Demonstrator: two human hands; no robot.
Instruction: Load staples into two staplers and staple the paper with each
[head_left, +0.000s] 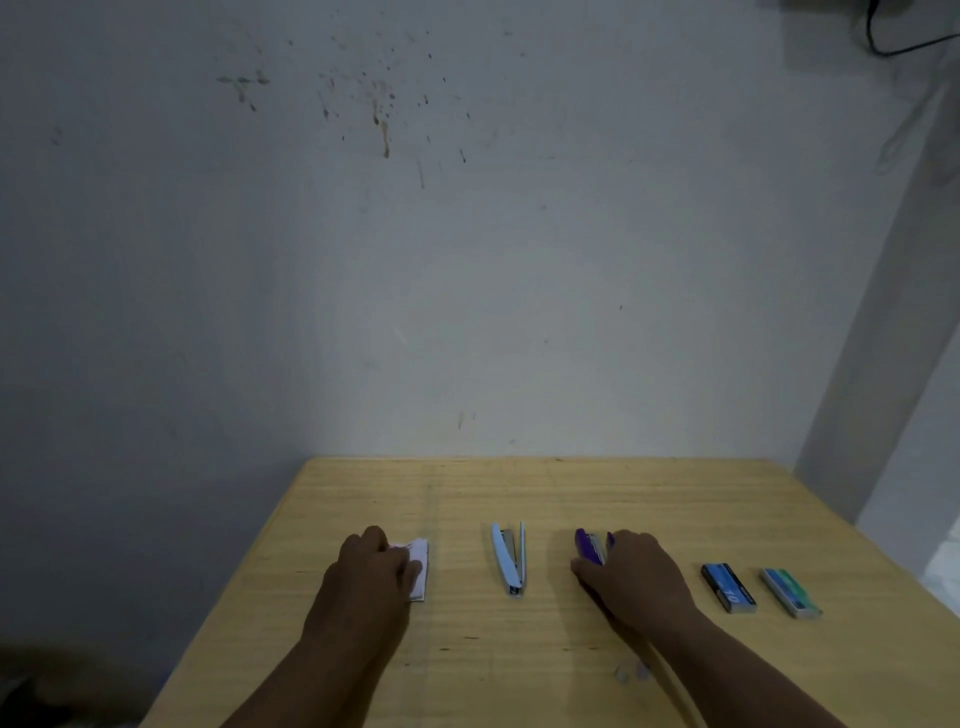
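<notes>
On the pale wooden bench (519, 665), the left hand (371, 574) lies flat on folded white paper (420, 571) at nine o'clock, right-hand fingers (592, 569) wrap the purple stapler (589, 548) at three o'clock beside an open light-blue stapler (509, 558), and a closed dark-blue staple box (728, 587) marked "10" and a closed teal staple box (790, 592) lie farther right.

**Hands and stapling supplies on a wooden table**

Left hand (371, 571) lies palm-down on folded paper (420, 570). Right hand (631, 577) covers the near part of a purple stapler (591, 546); whether it grips cannot be told. Between the hands lies a light blue stapler (510, 558), hinged open. Right of the hands, a blue staple box (728, 587) and a green staple box (790, 592) sit side by side on the table (519, 665).
</notes>
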